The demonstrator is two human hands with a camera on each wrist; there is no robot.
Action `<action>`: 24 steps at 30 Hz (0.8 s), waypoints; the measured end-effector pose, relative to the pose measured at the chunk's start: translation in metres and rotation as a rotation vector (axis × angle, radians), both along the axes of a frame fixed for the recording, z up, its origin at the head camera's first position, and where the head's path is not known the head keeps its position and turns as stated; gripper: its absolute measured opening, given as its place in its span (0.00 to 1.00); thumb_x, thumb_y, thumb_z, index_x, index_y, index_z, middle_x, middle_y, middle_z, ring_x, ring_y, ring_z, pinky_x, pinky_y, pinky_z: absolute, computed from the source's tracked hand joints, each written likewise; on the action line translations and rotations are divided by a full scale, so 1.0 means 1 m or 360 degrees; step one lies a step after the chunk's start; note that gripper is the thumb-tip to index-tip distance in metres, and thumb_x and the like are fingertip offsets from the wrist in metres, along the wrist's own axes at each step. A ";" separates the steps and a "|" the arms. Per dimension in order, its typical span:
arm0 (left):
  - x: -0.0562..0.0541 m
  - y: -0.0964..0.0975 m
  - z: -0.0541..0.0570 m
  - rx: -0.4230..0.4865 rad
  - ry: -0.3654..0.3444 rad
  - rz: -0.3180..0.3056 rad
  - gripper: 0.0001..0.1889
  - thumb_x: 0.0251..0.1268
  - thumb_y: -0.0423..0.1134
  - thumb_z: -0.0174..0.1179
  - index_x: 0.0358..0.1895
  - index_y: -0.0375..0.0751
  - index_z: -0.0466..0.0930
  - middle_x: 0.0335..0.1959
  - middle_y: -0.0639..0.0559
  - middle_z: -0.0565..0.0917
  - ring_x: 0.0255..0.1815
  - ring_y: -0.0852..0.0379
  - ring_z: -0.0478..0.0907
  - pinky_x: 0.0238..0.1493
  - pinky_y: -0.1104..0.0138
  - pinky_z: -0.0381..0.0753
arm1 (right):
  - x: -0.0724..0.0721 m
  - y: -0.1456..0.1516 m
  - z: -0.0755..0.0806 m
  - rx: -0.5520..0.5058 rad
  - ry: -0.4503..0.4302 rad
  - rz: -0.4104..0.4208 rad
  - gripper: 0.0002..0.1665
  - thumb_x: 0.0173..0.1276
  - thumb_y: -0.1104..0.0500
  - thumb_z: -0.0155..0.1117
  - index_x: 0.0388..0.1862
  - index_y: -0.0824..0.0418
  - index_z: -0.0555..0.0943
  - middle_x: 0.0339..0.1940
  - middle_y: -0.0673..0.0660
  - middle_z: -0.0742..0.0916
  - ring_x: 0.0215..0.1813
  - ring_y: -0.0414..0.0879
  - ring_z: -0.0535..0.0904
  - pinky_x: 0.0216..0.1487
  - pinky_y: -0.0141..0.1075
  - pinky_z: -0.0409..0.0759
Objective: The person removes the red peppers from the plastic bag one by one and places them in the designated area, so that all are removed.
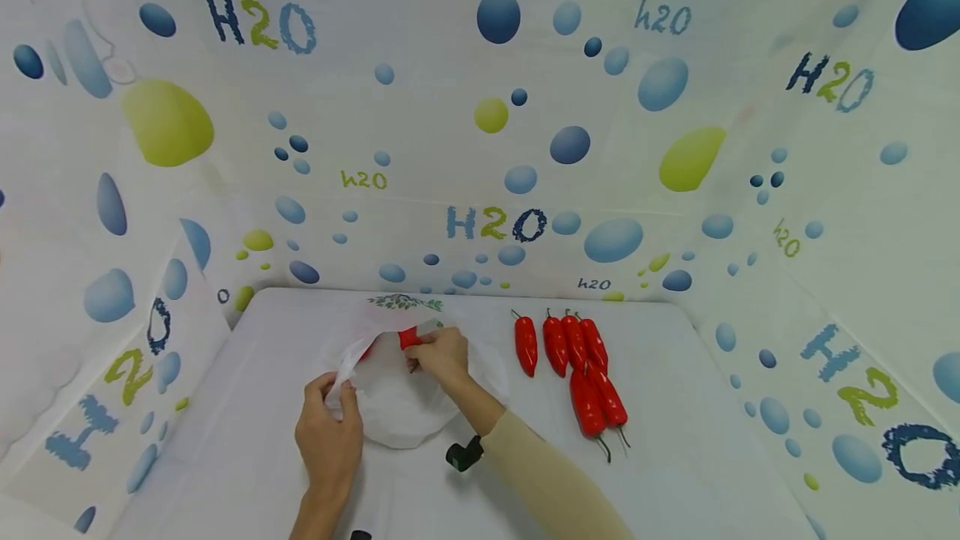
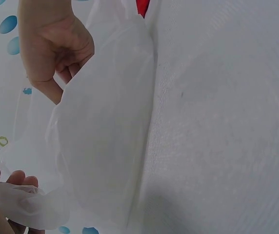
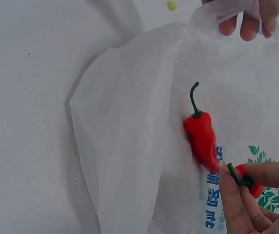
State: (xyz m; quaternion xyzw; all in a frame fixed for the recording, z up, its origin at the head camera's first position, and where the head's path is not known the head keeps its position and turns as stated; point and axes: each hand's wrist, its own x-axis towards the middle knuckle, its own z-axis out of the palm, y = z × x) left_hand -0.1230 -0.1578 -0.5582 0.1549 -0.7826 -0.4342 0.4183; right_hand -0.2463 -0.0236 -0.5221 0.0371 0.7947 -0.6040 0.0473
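Note:
A white plastic bag (image 1: pixel 401 415) with green leaf print lies on the table, its mouth held up. My left hand (image 1: pixel 330 427) pinches the bag's edge between thumb and fingers; in the left wrist view the left hand (image 2: pixel 25 183) has the film bunched in it. My right hand (image 1: pixel 442 354) reaches into the bag's mouth. In the right wrist view the right hand (image 3: pixel 261 207) pinches a red chili pepper (image 3: pixel 257 189) near its green stem. Another red chili pepper (image 3: pixel 203 139) lies inside the bag, beside the held one.
Several more red chili peppers (image 1: pixel 576 344) lie in a group on the white table (image 1: pixel 697 440), right of the bag. A dark wrist camera (image 1: pixel 464 454) sits under the right forearm. Curtains (image 1: pixel 420 107) printed with blue and green spots surround the table.

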 end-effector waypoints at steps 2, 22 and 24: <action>0.000 0.000 0.001 0.0001 -0.0004 -0.0005 0.13 0.70 0.32 0.63 0.54 0.34 0.80 0.42 0.38 0.87 0.44 0.40 0.84 0.46 0.53 0.72 | 0.001 0.003 0.000 -0.0042 0.0004 0.0005 0.09 0.58 0.66 0.80 0.36 0.69 0.90 0.19 0.53 0.88 0.22 0.45 0.87 0.28 0.36 0.86; 0.000 0.002 0.002 -0.0007 -0.0012 -0.0023 0.13 0.71 0.32 0.63 0.54 0.32 0.80 0.42 0.37 0.86 0.44 0.39 0.84 0.46 0.52 0.73 | 0.031 0.025 0.010 -0.0281 -0.0028 0.0091 0.12 0.61 0.66 0.78 0.42 0.70 0.88 0.27 0.57 0.90 0.26 0.48 0.89 0.32 0.39 0.88; 0.000 0.002 0.001 -0.0007 -0.0015 -0.0021 0.13 0.71 0.32 0.63 0.54 0.32 0.80 0.41 0.37 0.86 0.44 0.39 0.84 0.46 0.52 0.73 | 0.034 0.028 0.011 -0.0293 -0.0016 0.0110 0.12 0.62 0.66 0.78 0.43 0.70 0.88 0.27 0.58 0.91 0.27 0.49 0.89 0.33 0.39 0.88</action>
